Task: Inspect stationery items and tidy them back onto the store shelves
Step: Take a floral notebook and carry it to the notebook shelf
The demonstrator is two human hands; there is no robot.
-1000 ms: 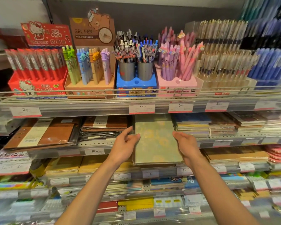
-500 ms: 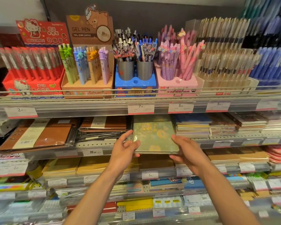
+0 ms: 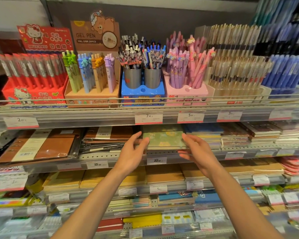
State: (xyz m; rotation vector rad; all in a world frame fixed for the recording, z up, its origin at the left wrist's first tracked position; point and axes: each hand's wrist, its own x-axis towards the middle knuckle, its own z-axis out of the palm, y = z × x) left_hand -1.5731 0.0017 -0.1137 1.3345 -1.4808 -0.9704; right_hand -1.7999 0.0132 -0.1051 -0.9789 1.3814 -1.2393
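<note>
- A brown ring binder (image 3: pixel 40 145) in clear wrap lies at the left end of the second shelf (image 3: pixel 100 156), beside a stack of darker brown binders (image 3: pixel 109 135).
- The left hand (image 3: pixel 132 152) has its fingers stretched forward and loose; the fingertips sit at the left edge of the green notebook (image 3: pixel 164 139). Whether they touch it or hover just beside it I cannot tell, but nothing is clasped.
- The green notebook, printed with yellow flowers, lies flat on the second shelf, tucked under the upper shelf's price rail (image 3: pixel 148 118), between the darker binders and a stack of blue notebooks (image 3: pixel 203 131).
- The right hand (image 3: pixel 198 150) mirrors the left at the notebook's right edge, fingers loosely spread and grasping nothing.
- Step in hand, as I judge it: the notebook is seated in its slot and both hands are at the letting-go point.
- The next move likely calls for a light nudge to square it with its neighbours, then picking another item to inspect; the wrapped binders look slippery, so avoid brushing them.
</note>
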